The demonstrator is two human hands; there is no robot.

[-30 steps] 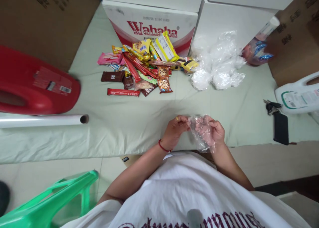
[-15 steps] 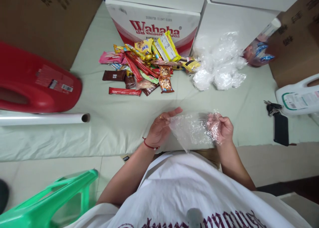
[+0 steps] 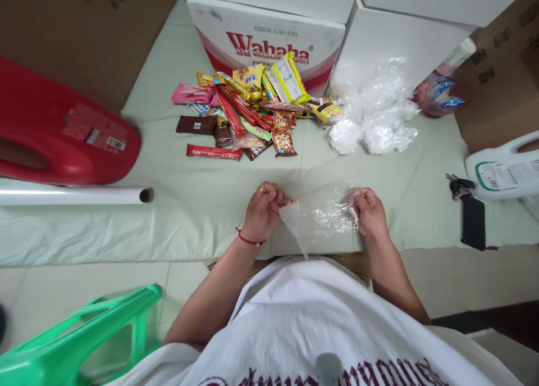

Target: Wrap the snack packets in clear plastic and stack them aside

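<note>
A clear plastic bag (image 3: 322, 217) is stretched between my two hands, just above the near edge of the table. My left hand (image 3: 265, 210) has its fingers curled and pinches the bag's left edge. At the other end, my right hand (image 3: 370, 210) grips the bag's right side between thumb and fingers. Beyond them lies a pile of wrapped snacks (image 3: 252, 102) in red, yellow, brown and pink packaging. To the right of the snacks sits a heap of crumpled clear plastic bags (image 3: 374, 113).
A white Wahaha carton (image 3: 269, 40) stands behind the snacks. At left are a red jug (image 3: 84, 133) and a white roll (image 3: 76, 195). A white jug (image 3: 505, 167), keys (image 3: 458, 186) and a black phone-like object (image 3: 473, 222) lie right. Below is a green stool (image 3: 138, 324).
My left hand's fingers, stretched out before, have curled in on the bag's edge. My right hand has shifted slightly left, still holding the bag.
</note>
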